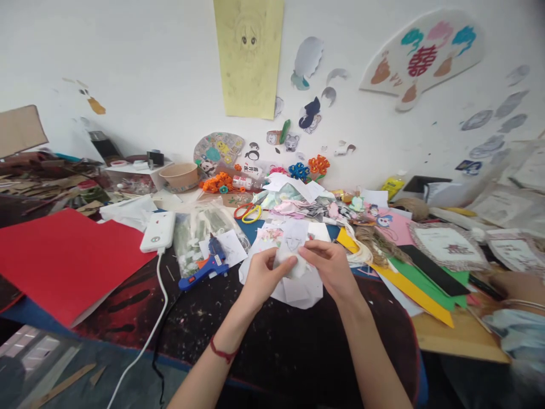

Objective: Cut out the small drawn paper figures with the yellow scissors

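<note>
A small whitish piece of paper (292, 243) with faint pencil lines is held up between both hands above the table. Its lower left part is pinched by my left hand (269, 271), thumb against fingers. On the right side, my right hand (328, 262) grips the same paper near its edge. Beneath the hands lie white paper sheets (301, 292) with uneven edges. To the left, a blue glue gun (206, 267) rests on a plastic bag (191, 227) beside a drawing on white paper. Scissors (247, 212) with red and yellow handles lie just behind.
A white power bank (158, 232) with a cable and red card (72, 255) are at left. Paper scraps and pipe-cleaner flowers (309, 168) pile up along the wall. Yellow strips (411, 292) and green card (426, 281) lie at right, near another person's arm (522, 289).
</note>
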### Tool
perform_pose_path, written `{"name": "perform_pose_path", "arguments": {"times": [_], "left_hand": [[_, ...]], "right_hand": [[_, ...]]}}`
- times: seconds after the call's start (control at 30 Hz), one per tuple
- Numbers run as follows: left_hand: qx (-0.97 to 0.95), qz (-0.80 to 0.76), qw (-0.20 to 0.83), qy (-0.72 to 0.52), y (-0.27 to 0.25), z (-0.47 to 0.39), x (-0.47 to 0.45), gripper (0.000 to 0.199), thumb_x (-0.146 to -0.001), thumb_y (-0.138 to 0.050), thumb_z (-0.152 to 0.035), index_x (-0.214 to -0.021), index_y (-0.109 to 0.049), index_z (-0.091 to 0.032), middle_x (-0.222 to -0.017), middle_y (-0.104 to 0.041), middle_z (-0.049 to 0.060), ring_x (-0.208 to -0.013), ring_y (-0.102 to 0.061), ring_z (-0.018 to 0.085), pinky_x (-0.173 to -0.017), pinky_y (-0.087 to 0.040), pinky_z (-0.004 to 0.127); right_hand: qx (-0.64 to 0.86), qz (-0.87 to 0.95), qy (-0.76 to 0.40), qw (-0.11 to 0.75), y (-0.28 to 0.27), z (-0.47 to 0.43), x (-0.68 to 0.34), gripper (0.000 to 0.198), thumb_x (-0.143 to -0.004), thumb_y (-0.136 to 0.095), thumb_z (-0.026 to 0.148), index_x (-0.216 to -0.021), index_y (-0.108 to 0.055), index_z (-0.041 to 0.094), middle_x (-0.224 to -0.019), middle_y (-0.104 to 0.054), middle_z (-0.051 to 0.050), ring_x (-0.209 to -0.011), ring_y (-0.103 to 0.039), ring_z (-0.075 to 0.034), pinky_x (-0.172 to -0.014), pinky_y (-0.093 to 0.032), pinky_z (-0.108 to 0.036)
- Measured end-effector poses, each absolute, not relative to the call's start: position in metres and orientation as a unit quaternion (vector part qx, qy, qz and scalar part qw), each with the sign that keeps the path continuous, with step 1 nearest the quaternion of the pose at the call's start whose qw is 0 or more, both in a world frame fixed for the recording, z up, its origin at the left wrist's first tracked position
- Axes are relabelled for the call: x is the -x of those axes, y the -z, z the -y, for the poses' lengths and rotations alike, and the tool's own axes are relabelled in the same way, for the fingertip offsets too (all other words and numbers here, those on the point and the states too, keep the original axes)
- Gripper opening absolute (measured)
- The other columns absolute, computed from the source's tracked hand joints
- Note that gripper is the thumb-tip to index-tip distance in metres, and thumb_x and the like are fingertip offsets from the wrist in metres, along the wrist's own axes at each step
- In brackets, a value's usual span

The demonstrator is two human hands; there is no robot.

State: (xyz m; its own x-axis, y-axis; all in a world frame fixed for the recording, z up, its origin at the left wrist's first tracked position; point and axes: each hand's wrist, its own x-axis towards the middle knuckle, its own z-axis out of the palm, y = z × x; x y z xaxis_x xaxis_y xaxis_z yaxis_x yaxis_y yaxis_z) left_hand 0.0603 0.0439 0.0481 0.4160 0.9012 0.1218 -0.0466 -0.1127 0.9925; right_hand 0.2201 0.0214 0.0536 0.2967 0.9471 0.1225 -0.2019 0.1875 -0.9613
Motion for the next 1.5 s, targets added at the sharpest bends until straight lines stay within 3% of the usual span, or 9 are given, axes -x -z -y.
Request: {"name": "perform_pose_path", "arguments": {"times": [0.3,0.5,0.7,0.87,0.97,1.17,1.3,1.4,1.5], "left_hand": [[-0.722,-0.365,0.463,-0.361,-0.041,-0.049,-0.03,0.009,-0.075,-0.076,-0.027,-0.08,-0.078,-0.02,-0.073,-0.076,0.004,-0.066,-0.064,0.018,-0.065,-0.045,0.028],[-0.701,-0.368,0.432,-0.431,-0.053,-0.071,-0.04,0.037,-0.087,-0.065,-0.042,-0.115,-0.07,-0.019,-0.104,-0.076,0.008,-0.082,-0.067,0.019,-0.066,-0.046,0.026],[-0.668,-0.344,0.463,-0.471,-0.052,-0.099,-0.064,0.041,-0.09,-0.057,-0.053,-0.082,-0.068,-0.014,-0.071,-0.07,0.005,-0.065,-0.065,0.016,-0.058,-0.047,0.024],[-0.709,-0.326,0.455,-0.43,-0.05,-0.103,-0.05,0.028,-0.075,-0.077,-0.035,-0.095,-0.074,-0.016,-0.089,-0.078,0.008,-0.077,-0.071,0.02,-0.067,-0.052,0.027],[-0.715,-0.342,0.428,-0.434,-0.048,-0.107,-0.049,0.028,-0.083,-0.07,-0.041,-0.095,-0.073,-0.017,-0.094,-0.077,0.008,-0.079,-0.069,0.02,-0.065,-0.049,0.026],[-0.72,-0.352,0.404,-0.441,-0.044,-0.113,-0.062,0.05,-0.096,-0.05,-0.048,-0.058,-0.057,-0.016,-0.053,-0.054,-0.001,-0.053,-0.05,0.012,-0.055,-0.037,0.025],[-0.742,-0.332,0.403,-0.42,-0.05,-0.106,-0.057,0.016,-0.079,-0.074,-0.033,-0.083,-0.07,-0.018,-0.075,-0.07,0.001,-0.07,-0.06,0.016,-0.069,-0.044,0.027],[-0.745,-0.336,0.401,-0.415,-0.052,-0.102,-0.056,0.039,-0.066,-0.085,-0.034,-0.098,-0.07,-0.019,-0.094,-0.072,0.005,-0.086,-0.062,0.021,-0.076,-0.045,0.029],[-0.719,-0.326,0.448,-0.42,-0.048,-0.102,-0.063,0.04,-0.077,-0.076,-0.048,-0.102,-0.068,-0.018,-0.086,-0.069,0.004,-0.079,-0.06,0.017,-0.07,-0.045,0.027]], "right_hand": [[0.462,0.385,-0.397,0.694,-0.06,-0.036,-0.233,0.027,-0.054,-0.092,0.035,-0.071,-0.077,0.02,-0.07,-0.074,-0.002,-0.064,-0.066,-0.016,-0.063,-0.054,-0.03],[0.448,0.397,-0.443,0.667,-0.067,-0.052,-0.233,0.029,-0.052,-0.093,0.035,-0.07,-0.076,0.019,-0.068,-0.074,-0.001,-0.061,-0.065,-0.015,-0.06,-0.052,-0.029],[0.429,0.404,-0.476,0.653,-0.073,-0.083,-0.233,0.033,-0.049,-0.094,0.037,-0.07,-0.075,0.019,-0.064,-0.071,0.001,-0.056,-0.062,-0.013,-0.058,-0.051,-0.027],[0.417,0.408,-0.485,0.652,-0.064,-0.101,-0.241,0.033,-0.05,-0.093,0.038,-0.07,-0.074,0.02,-0.065,-0.071,0.001,-0.059,-0.063,-0.013,-0.058,-0.051,-0.026],[0.42,0.416,-0.5,0.633,-0.056,-0.102,-0.244,0.031,-0.053,-0.093,0.037,-0.072,-0.075,0.019,-0.066,-0.072,0.0,-0.058,-0.063,-0.013,-0.057,-0.05,-0.026],[0.424,0.418,-0.522,0.611,-0.052,-0.098,-0.246,0.029,-0.053,-0.093,0.035,-0.07,-0.075,0.019,-0.063,-0.07,0.001,-0.054,-0.059,-0.011,-0.055,-0.046,-0.025],[0.427,0.409,-0.512,0.623,-0.051,-0.096,-0.248,0.03,-0.053,-0.094,0.035,-0.07,-0.074,0.02,-0.061,-0.069,0.002,-0.052,-0.058,-0.011,-0.053,-0.044,-0.025],[0.424,0.416,-0.505,0.627,-0.051,-0.095,-0.248,0.028,-0.055,-0.093,0.035,-0.071,-0.075,0.021,-0.066,-0.072,0.001,-0.057,-0.061,-0.012,-0.057,-0.047,-0.026],[0.414,0.433,-0.506,0.621,-0.05,-0.094,-0.246,0.026,-0.055,-0.093,0.034,-0.07,-0.077,0.021,-0.073,-0.074,0.0,-0.064,-0.065,-0.014,-0.063,-0.05,-0.028]]}}
